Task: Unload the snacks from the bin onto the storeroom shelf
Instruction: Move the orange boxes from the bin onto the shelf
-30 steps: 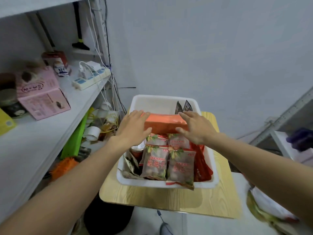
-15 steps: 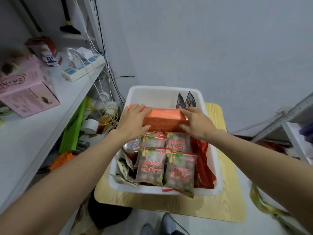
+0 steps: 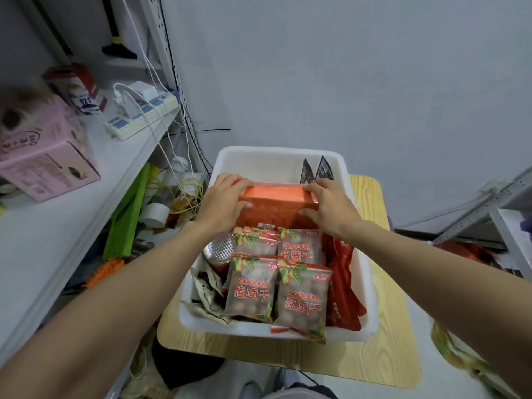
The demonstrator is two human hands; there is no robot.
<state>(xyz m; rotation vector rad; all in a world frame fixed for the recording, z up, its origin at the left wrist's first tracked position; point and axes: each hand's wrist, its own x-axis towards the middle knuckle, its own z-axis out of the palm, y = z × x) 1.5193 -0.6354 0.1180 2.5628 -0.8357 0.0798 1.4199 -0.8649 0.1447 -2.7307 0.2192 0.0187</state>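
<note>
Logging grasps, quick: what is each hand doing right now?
Left hand: closed on the orange box, left end.
Right hand: closed on the same box, right end.

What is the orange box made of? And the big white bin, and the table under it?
The orange box, held by the left hand and right hand, looks like cardboard: flat printed faces, sharp folded edges. The white bin looks like plastic: smooth, matte, with a thick rounded rim. The table shows pale wood grain, though it may be only a printed laminate.
</note>
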